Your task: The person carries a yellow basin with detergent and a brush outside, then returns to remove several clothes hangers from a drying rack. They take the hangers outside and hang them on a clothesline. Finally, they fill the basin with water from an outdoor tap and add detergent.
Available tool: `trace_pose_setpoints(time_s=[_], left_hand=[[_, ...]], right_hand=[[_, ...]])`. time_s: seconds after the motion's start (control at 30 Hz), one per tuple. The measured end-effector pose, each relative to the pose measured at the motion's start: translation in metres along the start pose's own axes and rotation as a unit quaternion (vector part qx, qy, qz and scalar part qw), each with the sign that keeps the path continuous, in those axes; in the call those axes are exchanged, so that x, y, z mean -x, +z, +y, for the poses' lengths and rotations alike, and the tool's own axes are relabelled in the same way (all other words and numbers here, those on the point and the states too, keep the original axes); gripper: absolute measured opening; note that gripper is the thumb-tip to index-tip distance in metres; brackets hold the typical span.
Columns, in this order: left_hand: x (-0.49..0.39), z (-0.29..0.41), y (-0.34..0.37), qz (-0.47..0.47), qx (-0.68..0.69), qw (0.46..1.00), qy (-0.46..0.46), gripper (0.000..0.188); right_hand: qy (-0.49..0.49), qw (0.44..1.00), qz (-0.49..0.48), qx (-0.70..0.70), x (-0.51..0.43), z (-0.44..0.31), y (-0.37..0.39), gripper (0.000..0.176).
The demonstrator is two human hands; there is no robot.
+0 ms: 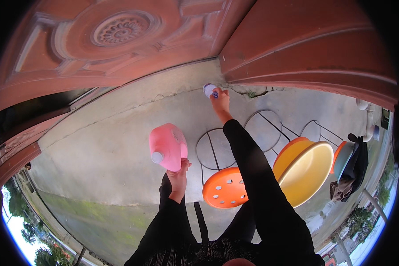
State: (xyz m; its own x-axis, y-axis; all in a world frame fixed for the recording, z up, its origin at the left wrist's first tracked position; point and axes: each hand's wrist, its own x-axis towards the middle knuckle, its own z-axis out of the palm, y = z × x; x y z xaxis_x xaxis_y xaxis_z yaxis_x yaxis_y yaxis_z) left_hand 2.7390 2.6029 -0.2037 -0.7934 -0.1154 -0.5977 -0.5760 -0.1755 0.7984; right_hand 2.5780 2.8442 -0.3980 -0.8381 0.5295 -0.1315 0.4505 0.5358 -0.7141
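Observation:
My left hand [178,181] grips the handle side of a pink plastic jug [164,146] with a white cap, tilted in front of my legs. Farther out, my right hand [220,100] is closed around a white and purple bottle [208,89], close to the corner where the red walls meet. My fingers hide part of that bottle. Below my right forearm is an orange stool seat [224,189] with round holes. Part of this seat is covered by my sleeve.
A yellow plastic basin [309,173] rests on another stool to the right. Beyond it, dark cloth [355,166] hangs over a blue-green basin [345,163]. Red carved door panels [126,30] rise ahead, and cracked concrete floor [96,149] spreads to the left.

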Motion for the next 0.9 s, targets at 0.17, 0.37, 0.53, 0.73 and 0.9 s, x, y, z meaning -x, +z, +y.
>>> trace_pose_setpoints(time_s=[0.17,0.37,0.53,0.73,0.9], left_hand=[[-0.005,-0.02,-0.005,-0.004,0.012,0.999,-0.038,0.003],[-0.013,-0.028,0.0,-0.02,0.008,0.999,-0.026,0.005],[-0.013,-0.038,0.0,-0.03,-0.019,0.999,-0.003,0.004],[-0.014,-0.049,0.003,-0.023,-0.018,0.999,-0.037,0.008],[0.009,-0.024,0.013,-0.076,-0.066,0.994,-0.042,0.006]], right_hand=[[0.054,0.998,0.003,0.036,-0.046,0.021,0.046,0.033],[0.1,0.993,0.02,-0.051,-0.053,0.024,0.055,0.044],[0.136,0.987,-0.071,-0.05,-0.004,0.019,0.012,0.04],[0.105,0.937,-0.332,0.02,0.194,-0.032,-0.138,0.055],[0.02,0.968,-0.212,0.132,0.283,-0.027,-0.233,0.06]])
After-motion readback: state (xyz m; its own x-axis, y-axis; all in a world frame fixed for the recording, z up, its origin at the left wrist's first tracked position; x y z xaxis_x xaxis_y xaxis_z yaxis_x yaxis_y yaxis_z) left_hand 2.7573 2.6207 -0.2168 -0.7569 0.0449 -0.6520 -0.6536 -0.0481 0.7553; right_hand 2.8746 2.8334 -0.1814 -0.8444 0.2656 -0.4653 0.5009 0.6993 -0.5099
